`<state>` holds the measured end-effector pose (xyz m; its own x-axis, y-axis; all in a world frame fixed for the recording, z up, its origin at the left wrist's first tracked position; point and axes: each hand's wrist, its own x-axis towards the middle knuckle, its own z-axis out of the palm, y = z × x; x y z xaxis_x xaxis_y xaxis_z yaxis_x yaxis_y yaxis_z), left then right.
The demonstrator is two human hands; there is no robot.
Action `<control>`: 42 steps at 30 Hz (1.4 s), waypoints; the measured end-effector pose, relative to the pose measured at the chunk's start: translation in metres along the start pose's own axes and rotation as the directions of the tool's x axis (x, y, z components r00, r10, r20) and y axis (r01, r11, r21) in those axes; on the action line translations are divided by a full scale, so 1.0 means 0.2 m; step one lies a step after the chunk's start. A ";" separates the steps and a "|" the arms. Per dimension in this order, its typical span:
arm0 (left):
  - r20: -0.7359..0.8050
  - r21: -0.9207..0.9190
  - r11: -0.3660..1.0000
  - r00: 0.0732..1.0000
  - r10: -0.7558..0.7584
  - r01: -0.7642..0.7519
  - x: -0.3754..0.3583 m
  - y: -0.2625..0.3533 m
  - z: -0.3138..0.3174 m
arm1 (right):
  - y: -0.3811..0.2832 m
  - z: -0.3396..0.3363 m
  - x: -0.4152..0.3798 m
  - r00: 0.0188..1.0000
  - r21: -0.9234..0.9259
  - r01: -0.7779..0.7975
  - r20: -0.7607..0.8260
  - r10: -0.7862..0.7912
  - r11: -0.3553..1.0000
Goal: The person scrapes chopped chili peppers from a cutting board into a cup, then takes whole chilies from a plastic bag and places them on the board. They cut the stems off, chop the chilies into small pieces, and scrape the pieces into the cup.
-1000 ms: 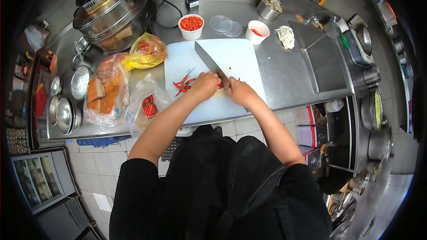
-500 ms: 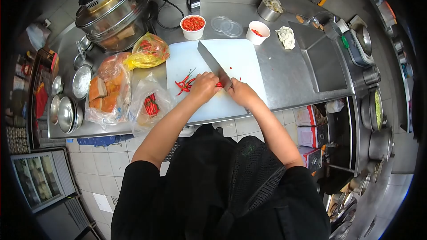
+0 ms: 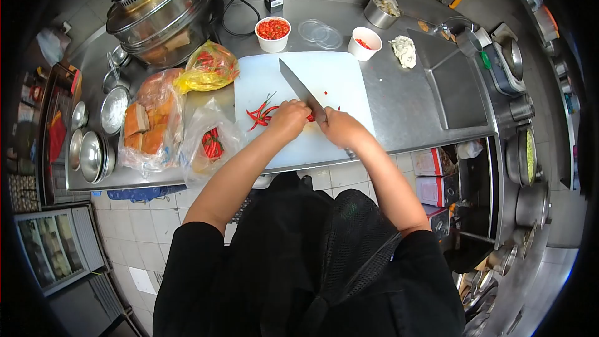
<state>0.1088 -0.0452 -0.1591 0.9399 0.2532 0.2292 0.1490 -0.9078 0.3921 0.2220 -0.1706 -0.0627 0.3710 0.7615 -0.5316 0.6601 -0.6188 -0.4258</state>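
Note:
My right hand [image 3: 344, 129] is closed round the handle of a large kitchen knife [image 3: 301, 89], whose blade points up and to the left across the white cutting board [image 3: 349, 78]. Close beside the blade, my left hand [image 3: 291, 118] has its fingers curled down on red chilies, and a bit of red shows between fingertips and blade. Several whole red chilies [image 3: 259, 115] with stems lie on the board just left of that hand. Small red pieces are on the board to the right of the knife. My fingers partly hide the chilies being held.
Behind the board stand a tub of chopped chilies [image 3: 272, 34], clear lids [image 3: 320, 34] and a white cup [image 3: 364, 43]. Bags of bread [image 3: 150, 128] and chilies [image 3: 212, 143] lie to the left. A crumpled white cloth [image 3: 404, 52] and a sink [image 3: 460, 100] are at the right.
The view has shifted slightly. Both hands and the knife keep nearly the same place on the board, with the left hand still on the chilies.

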 end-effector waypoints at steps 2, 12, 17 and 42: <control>-0.030 -0.011 1.000 0.999 0.019 -0.019 0.00 0.00 0.01 | 0.17 0.21 0.14 0.883 -0.160 0.227 -0.382 -0.273 0.961; 0.066 0.021 0.998 0.996 -0.068 0.066 0.02 0.03 -0.02 | 0.14 0.12 0.11 0.946 -0.052 0.202 -0.247 -0.208 0.978; 0.054 -0.018 0.995 0.993 -0.102 0.103 0.00 0.03 -0.01 | -0.01 -0.06 -0.02 1.000 0.000 0.018 0.012 -0.018 1.000; 0.086 -0.044 0.975 0.973 -0.213 0.217 -0.03 0.01 0.01 | -0.03 0.09 -0.01 0.993 0.126 0.049 -0.113 -0.035 0.991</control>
<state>0.1034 -0.0499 -0.1605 0.9094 0.4111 0.0627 0.3361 -0.8153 0.4715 0.2052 -0.1707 -0.0722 0.4195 0.7993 -0.4303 0.5897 -0.6003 -0.5402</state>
